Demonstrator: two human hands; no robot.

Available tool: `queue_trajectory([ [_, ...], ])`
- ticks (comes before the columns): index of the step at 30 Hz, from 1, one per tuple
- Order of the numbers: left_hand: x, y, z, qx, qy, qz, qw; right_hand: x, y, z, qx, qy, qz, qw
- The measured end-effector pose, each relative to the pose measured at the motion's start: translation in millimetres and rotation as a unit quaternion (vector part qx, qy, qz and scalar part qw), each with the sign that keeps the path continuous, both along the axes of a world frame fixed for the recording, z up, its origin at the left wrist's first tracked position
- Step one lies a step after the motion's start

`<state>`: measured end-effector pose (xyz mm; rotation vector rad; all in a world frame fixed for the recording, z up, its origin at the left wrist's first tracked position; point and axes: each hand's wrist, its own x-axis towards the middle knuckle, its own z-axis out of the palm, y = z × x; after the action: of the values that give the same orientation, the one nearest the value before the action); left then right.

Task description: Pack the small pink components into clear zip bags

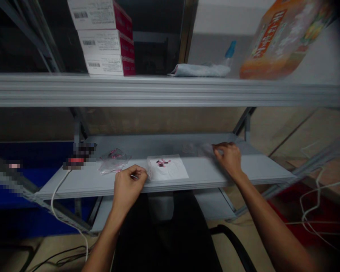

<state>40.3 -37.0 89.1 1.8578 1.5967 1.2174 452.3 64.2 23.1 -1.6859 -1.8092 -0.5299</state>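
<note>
My left hand [129, 185] rests at the front edge of the lower grey shelf [257, 166], fingers curled and pinching the left edge of a clear plastic bag [168, 168] that lies flat with small pink and black parts inside. My right hand [229, 156] lies farther back and to the right, fingers bent down onto another clear, nearly see-through bag [197, 148]. A third crumpled clear bag [113, 160] with pink bits sits to the left of my left hand.
An upper shelf [170, 90] carries three stacked white and magenta boxes [104, 37], a folded cloth [198, 70] with a blue-capped bottle behind it, and a tilted orange box [280, 37]. A white cable [58, 189] hangs off the lower shelf's left. A black chair [170, 238] sits below.
</note>
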Motion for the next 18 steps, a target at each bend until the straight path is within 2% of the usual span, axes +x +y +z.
queue_trajectory([
  [2, -1.5, 0.2, -0.3, -0.004, -0.001, 0.000, 1.000, 8.0, 4.6, 4.2, 0.052, 0.038, 0.003, 0.998],
  [4, -4.0, 0.5, -0.9, -0.001, -0.003, 0.001, 1.000, 12.5, 8.5, 4.6, 0.058, 0.047, 0.035, 0.997],
  [6, -6.7, 0.8, -1.4, 0.008, -0.004, 0.001, 1.000, 15.1, 10.3, -0.4, 0.004, 0.033, 0.091, 0.995],
  [8, -8.9, 0.9, -1.5, 0.012, -0.005, 0.001, 1.000, 17.8, 9.3, -9.7, -0.085, 0.025, 0.149, 0.985],
  [11, -9.7, 1.1, -1.0, 0.009, -0.006, 0.001, 1.000, 22.2, 4.2, -23.1, -0.188, 0.031, 0.190, 0.963],
  [13, -8.7, 1.4, -0.3, 0.005, -0.006, -0.002, 1.000, 21.7, 1.6, -25.6, -0.198, 0.032, 0.183, 0.963],
  [15, -7.3, 2.0, 0.2, 0.003, -0.005, -0.004, 1.000, 14.8, 1.8, -21.6, -0.163, 0.028, 0.150, 0.975],
  [18, -6.6, 2.8, -0.2, 0.002, -0.007, 0.001, 1.000, -6.5, 7.4, -9.1, -0.117, 0.011, 0.045, 0.992],
])
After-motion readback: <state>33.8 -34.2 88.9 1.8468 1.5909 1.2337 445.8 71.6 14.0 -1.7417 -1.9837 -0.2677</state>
